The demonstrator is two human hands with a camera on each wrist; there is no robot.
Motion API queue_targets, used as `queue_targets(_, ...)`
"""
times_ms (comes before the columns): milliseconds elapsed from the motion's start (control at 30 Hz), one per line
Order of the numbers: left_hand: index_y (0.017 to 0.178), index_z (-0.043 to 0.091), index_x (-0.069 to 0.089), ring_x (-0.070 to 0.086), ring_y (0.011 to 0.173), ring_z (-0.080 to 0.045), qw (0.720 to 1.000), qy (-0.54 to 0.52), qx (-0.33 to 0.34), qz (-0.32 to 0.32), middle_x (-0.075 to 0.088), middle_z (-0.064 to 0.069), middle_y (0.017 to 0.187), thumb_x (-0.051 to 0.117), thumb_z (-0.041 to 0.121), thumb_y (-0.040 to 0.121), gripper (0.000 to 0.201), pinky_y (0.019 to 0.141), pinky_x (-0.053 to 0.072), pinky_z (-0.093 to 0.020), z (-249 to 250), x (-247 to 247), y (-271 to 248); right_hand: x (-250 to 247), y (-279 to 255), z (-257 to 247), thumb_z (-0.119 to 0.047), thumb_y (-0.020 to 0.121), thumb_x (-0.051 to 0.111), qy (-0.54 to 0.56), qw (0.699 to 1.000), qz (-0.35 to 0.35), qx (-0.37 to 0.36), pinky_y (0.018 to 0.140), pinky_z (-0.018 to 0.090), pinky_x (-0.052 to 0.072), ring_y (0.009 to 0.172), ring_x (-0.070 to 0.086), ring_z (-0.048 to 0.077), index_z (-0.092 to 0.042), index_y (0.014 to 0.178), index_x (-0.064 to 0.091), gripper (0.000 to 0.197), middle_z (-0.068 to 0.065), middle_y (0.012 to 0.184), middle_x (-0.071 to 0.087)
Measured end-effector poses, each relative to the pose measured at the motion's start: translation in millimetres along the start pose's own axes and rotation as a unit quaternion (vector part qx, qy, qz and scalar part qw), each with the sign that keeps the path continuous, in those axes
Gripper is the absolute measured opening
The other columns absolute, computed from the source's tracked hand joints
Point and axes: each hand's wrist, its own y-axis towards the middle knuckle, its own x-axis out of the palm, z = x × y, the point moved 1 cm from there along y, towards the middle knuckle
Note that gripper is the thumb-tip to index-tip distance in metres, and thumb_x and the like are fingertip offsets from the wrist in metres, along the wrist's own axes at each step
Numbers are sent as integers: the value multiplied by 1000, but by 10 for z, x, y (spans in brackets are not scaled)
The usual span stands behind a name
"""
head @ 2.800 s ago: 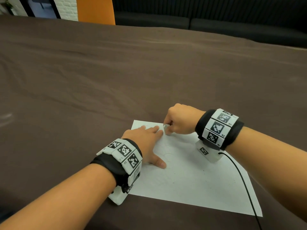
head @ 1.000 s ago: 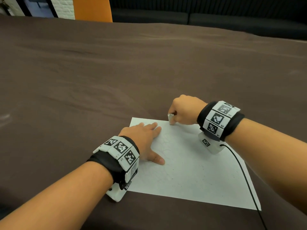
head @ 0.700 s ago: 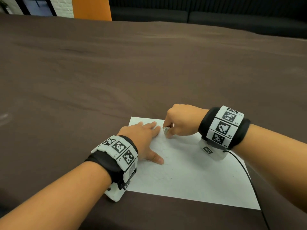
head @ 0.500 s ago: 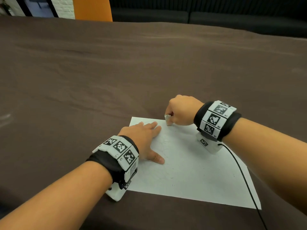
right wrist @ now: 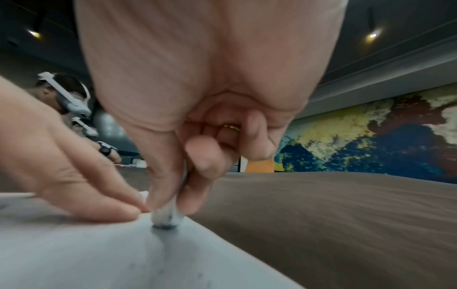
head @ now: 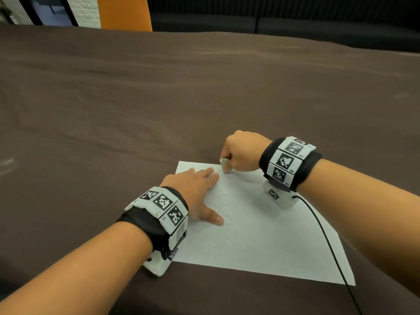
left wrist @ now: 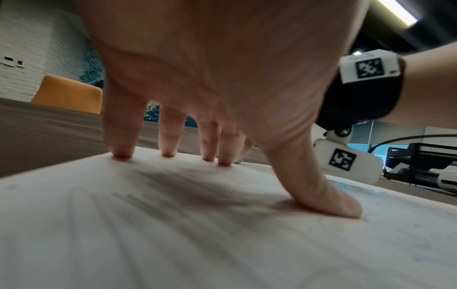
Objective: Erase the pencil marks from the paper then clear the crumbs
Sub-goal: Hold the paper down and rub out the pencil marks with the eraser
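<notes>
A white sheet of paper (head: 261, 228) is laid on the brown-covered counter (head: 159, 105), close to its near edge. Faint pencil marks (head: 223, 201) and small dark crumbs (head: 276, 229) can be made out on the sheet, though they are too fine to be told apart with certainty. The left hand (head: 193, 189) is spread flat on the left part of the paper, its grip wide and holding nothing; in the left wrist view the four fingertips (left wrist: 122, 153) and the thumb are seen pressed onto the sheet, the palm arched above it. Just beyond, at the far edge of the paper, the right hand (head: 243, 153) is curled downward, wrist raised. A small white eraser (right wrist: 167, 217) is pinched between its thumb and fingers, and the eraser's darkened tip is set against the paper, just beside the left fingertips. Farther off, an orange chair back (head: 125, 13) is seen past the counter's far edge.
</notes>
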Motion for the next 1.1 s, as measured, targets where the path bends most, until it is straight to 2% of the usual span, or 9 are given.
queue_targets(133, 157, 34, 4, 8, 152, -16, 1000, -9, -3, 9, -1, 22, 163, 61, 82, 69, 115, 112, 32, -48, -5, 10, -1, 120, -116, -88, -23, 86, 58, -37, 998, -12, -50, 58, 37, 45, 65, 49, 32, -11, 67, 60, 22, 8, 67, 59)
queue_targets(267, 157, 32, 5, 11, 151, -16, 1000, -4, -2, 12, 1, 24, 162, 61, 83, 68, 116, 110, 34, -47, 3, 2, 1, 59, -173, -129, -27, 88, 67, -24, 993, -91, -64, 66, 36, 52, 72, 59, 26, -21, 72, 68, 17, 1, 77, 68)
queue_targets(433, 154, 32, 12, 24, 145, -15, 1000, -5, 6, 27, 16, 24, 158, 61, 83, 67, 112, 102, 40, -45, -3, -3, -23, -16, 26, -136, -23, 86, 62, -38, 999, -16, -20, 59, 31, 46, 70, 55, 27, -19, 86, 77, 16, 5, 79, 70)
queue_targets(500, 154, 33, 11, 24, 145, -15, 1000, -6, 5, 28, 18, 25, 157, 61, 83, 67, 113, 100, 40, -45, -3, -1, -18, 0, 45, -139, -22, 87, 59, -40, 999, -6, -14, 56, 28, 42, 69, 54, 29, -18, 80, 74, 17, 5, 74, 66)
queue_targets(633, 154, 37, 14, 20, 148, -16, 1000, -5, 0, 21, 10, 26, 160, 62, 83, 67, 109, 102, 40, -45, 1, 1, -11, 97, -128, -201, -25, 88, 61, -37, 998, -34, -49, 57, 33, 43, 67, 53, 30, -21, 60, 53, 29, 1, 62, 53)
queue_targets(767, 156, 39, 8, 28, 145, -18, 1000, -9, -7, 17, 18, 18, 158, 63, 80, 70, 110, 102, 39, -41, 28, -29, -40, 73, -238, -224, -30, 90, 68, -14, 993, -96, -72, 69, 38, 53, 79, 62, 27, -33, 69, 66, 21, 0, 79, 67)
queue_targets(867, 155, 35, 11, 19, 148, -17, 1000, -6, 5, 23, 10, 23, 160, 61, 82, 68, 111, 106, 39, -45, 12, -21, -29, 19, -108, -158, -31, 87, 70, -18, 998, -52, -40, 70, 35, 54, 83, 63, 28, -29, 87, 77, 7, 0, 86, 72)
queue_targets(1000, 156, 31, 7, 17, 149, -17, 1000, 0, 2, 19, 8, 22, 161, 60, 82, 69, 114, 108, 38, -48, 4, -8, -25, -7, -5, -108, -23, 86, 61, -27, 1000, -5, 4, 63, 33, 50, 77, 63, 31, -19, 88, 78, 17, 6, 83, 72)
queue_targets(1100, 156, 33, 9, 14, 150, -17, 1000, -5, 3, 21, 5, 23, 162, 61, 83, 68, 114, 109, 37, -47, -1, 2, -6, 63, -117, -155, -24, 88, 62, -27, 999, -23, -24, 61, 37, 50, 71, 58, 31, -15, 74, 69, 18, 6, 72, 64)
